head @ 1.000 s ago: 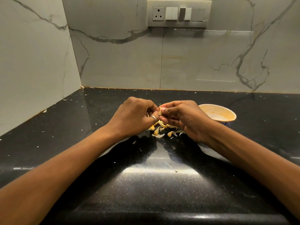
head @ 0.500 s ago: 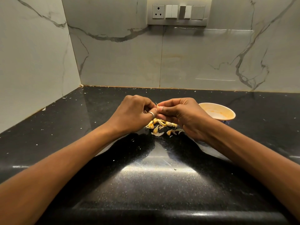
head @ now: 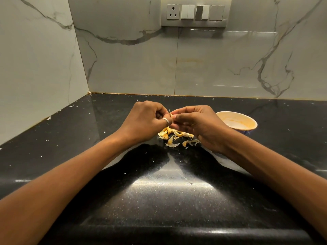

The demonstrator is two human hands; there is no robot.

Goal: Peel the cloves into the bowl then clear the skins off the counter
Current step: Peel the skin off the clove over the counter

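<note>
Head view: left hand (head: 146, 121) and right hand (head: 200, 124) meet fingertip to fingertip, both pinching one clove (head: 170, 114) above the skins (head: 175, 137) on the counter (head: 88, 138). Little has shifted in the last second — peeling goes on, the bowl (head: 236, 112) to the right waits, clearing not begun.

One left hand (head: 144, 121), one right hand (head: 200, 124), one ring (head: 167, 121), one clove (head: 171, 114), one bowl (head: 230, 117), about ten skins (head: 174, 136), one switch plate (head: 195, 12)

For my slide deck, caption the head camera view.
Left hand and right hand pinch a garlic clove over papery yellow skins on black stone counter, beside a pale round bowl.
</note>
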